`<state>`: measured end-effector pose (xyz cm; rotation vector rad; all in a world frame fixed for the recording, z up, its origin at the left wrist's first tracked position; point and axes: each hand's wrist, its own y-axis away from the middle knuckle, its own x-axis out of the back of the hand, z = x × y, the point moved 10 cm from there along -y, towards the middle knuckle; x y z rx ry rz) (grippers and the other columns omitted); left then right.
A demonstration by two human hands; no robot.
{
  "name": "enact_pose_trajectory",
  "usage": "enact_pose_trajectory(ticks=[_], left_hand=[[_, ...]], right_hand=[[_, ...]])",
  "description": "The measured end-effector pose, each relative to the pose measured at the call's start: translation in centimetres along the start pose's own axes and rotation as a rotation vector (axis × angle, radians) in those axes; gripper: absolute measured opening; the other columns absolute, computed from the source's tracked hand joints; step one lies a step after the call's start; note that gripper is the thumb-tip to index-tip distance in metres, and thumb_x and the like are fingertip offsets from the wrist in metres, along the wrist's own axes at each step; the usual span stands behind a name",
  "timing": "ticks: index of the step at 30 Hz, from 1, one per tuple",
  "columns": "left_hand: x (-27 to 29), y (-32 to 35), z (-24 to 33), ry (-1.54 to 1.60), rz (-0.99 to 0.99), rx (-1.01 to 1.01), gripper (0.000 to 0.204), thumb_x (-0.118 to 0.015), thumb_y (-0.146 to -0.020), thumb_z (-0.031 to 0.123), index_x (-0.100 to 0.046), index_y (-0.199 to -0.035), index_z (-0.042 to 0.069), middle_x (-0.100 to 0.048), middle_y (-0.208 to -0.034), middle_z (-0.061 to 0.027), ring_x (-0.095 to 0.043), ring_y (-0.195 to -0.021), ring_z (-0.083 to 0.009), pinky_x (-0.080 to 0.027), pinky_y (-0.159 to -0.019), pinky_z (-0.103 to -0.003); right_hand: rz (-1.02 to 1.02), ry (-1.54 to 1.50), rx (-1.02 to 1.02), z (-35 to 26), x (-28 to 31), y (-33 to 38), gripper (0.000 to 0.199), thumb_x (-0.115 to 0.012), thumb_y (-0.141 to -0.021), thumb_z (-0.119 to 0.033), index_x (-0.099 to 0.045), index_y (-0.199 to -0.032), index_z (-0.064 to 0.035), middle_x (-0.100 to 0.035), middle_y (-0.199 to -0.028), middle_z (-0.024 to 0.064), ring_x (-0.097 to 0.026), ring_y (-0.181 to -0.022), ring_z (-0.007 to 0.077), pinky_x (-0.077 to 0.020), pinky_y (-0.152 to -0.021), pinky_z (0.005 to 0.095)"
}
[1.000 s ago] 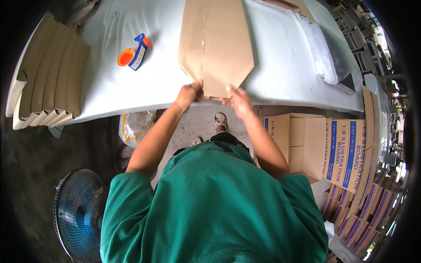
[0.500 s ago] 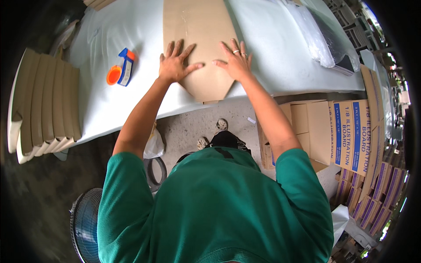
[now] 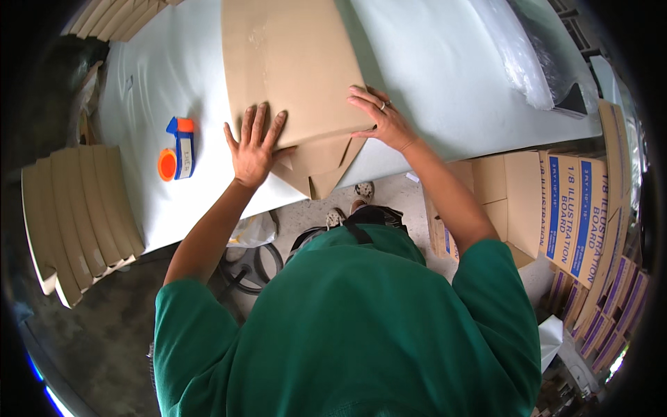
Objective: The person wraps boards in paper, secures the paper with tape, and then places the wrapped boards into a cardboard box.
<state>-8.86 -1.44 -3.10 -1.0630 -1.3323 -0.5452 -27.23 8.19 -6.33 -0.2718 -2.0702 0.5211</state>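
Note:
A brown cardboard box [image 3: 299, 76] lies on the white-covered table [image 3: 417, 69], a shiny strip like clear tape along its far part. Its end flaps [image 3: 316, 167] angle out toward me past the table's near edge. My left hand [image 3: 255, 149] rests on the box's near left part, open, fingers spread, the thumb by the crease at the flaps. At the near right corner, my right hand [image 3: 385, 121] is closed round the box's edge, fingers on the top face and thumb lower at the crease. A blue and orange tape dispenser [image 3: 183, 153] stands to the left.
Folded cardboard pieces [image 3: 83, 215] are stacked at the left, with more [image 3: 118, 17] at the far left. Clear plastic wrap [image 3: 517, 62] lies at the far right. An open carton [image 3: 517, 201] and printed cartons [image 3: 573, 215] stand right of the table. A round black base [image 3: 253, 267] is below.
The box's near end has swung left and its flaps now show below a crease. My left hand has shifted left and nearer; my right hand has gone from flat to wrapped round the edge.

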Motion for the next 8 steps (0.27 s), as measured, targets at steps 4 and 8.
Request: enact_pose_trajectory(ticks=[4, 8], left_hand=[[-1.5, -4.0, 6.1, 0.054, -0.192, -0.051, 0.081, -0.062, -0.071, 0.049, -0.032, -0.136, 0.012, -0.027, -0.143, -0.0108, -0.022, -0.131, -0.0361, -0.021, -0.103, -0.054], [-2.6, -5.8, 10.1, 0.015, -0.121, -0.140, 0.084, -0.060, -0.073, 0.051, -0.021, -0.141, 0.019, -0.019, -0.146, -0.0110, -0.018, -0.133, -0.0356, -0.018, -0.104, -0.055]], right_hand=[[0.055, 0.287, -0.444, 1.2, 0.8, 1.4, 0.112, -0.069, -0.053, -0.060, -0.020, -0.139, -0.0082, -0.028, -0.142, 0.0082, -0.025, -0.129, 0.0327, -0.0198, -0.100, 0.0484], [0.134, 0.391, -0.791, -1.9, -1.4, 7.2, 0.114, -0.065, -0.057, -0.063, -0.013, -0.140, -0.0052, -0.029, -0.142, 0.0124, -0.024, -0.128, 0.0359, -0.0171, -0.101, 0.0546]])
